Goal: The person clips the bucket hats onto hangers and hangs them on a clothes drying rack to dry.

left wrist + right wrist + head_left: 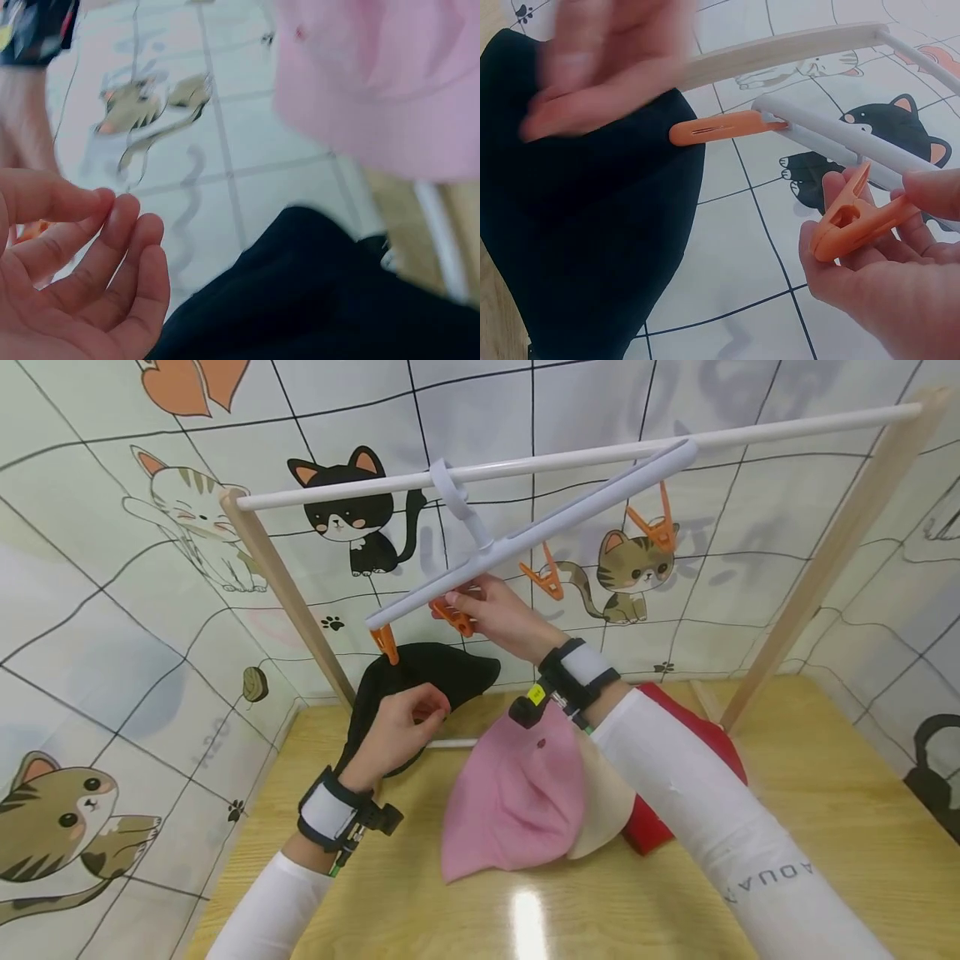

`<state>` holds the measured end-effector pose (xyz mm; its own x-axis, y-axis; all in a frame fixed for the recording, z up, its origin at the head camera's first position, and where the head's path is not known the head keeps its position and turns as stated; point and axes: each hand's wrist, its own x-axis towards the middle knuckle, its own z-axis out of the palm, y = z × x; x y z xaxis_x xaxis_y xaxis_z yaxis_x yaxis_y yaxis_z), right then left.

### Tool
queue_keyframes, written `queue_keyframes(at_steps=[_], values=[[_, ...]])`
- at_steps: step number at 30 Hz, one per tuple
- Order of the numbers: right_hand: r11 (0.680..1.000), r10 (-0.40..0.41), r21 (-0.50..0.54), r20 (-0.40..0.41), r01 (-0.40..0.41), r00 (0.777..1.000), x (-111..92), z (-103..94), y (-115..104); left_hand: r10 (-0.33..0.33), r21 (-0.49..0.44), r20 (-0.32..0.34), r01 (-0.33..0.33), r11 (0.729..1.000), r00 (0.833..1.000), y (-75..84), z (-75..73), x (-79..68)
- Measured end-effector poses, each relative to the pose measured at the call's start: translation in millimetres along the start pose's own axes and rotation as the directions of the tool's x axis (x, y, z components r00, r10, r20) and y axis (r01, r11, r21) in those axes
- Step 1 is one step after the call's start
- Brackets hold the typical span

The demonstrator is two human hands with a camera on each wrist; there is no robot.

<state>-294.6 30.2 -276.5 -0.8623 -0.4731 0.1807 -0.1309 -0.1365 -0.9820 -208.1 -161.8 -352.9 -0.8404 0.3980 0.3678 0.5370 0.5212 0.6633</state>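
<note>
A white hanger (517,545) hooks over the bar and tilts down to the left. At its low end an orange clip (386,645) grips the edge of a black hat (450,668), which hangs down. My right hand (506,614) is at the hanger's underside and holds a second orange clip (847,225) between thumb and fingers. In front of the black hat is my left hand (401,727). Seen from the left wrist, the fingers (127,247) bend loosely, thumb near the index fingertip, with nothing between them.
Two more orange clips (546,578) hang along the hanger's right half. A white bar (585,462) spans two wooden posts (825,568). On the wooden table (360,893) lie a pink hat (510,793), a cream hat (607,802) and a red hat (697,731).
</note>
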Motion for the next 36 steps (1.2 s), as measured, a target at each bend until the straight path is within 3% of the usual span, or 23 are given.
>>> queue_keyframes(at_steps=[6, 13, 17, 22, 28, 33, 36], values=[[1.0, 0.004, -0.016, -0.013, -0.005, 1.0, -0.4, 0.3, 0.1, 0.043, -0.031, 0.157, -0.039, 0.999, 0.987, -4.3, 38.2, -9.6], [1.0, 0.014, -0.003, -0.007, -0.014, 1.0, 0.0, -0.7, -0.8, 0.028, -0.048, 0.338, -0.013, 0.999, 0.941, -9.5, 79.9, -18.0], [1.0, 0.018, 0.003, 0.005, -0.018, 1.0, -0.3, -1.0, -0.6, -0.002, -0.054, 0.399, 0.026, 0.998, 0.917, -7.2, 102.4, -23.3], [0.999, 0.018, 0.027, 0.015, -0.019, 1.0, -1.1, -0.5, -0.6, -0.015, -0.029, 0.408, 0.03, 0.999, 0.913, -0.7, 127.7, -31.9], [0.999, 0.013, 0.036, 0.022, -0.014, 1.0, -0.5, 0.6, 0.0, -0.101, 0.067, 0.397, 0.081, 0.994, 0.912, 6.8, 153.3, -47.1], [1.0, 0.021, 0.016, 0.007, -0.021, 1.0, 0.1, -0.7, 0.4, -0.091, 0.195, 0.374, 0.018, 0.981, 0.923, 10.4, 168.4, -54.3], [1.0, 0.019, 0.005, 0.007, -0.019, 1.0, 0.7, -1.3, 0.0, -0.104, 0.209, 0.366, 0.028, 0.978, 0.925, 12.5, 172.1, -54.6]])
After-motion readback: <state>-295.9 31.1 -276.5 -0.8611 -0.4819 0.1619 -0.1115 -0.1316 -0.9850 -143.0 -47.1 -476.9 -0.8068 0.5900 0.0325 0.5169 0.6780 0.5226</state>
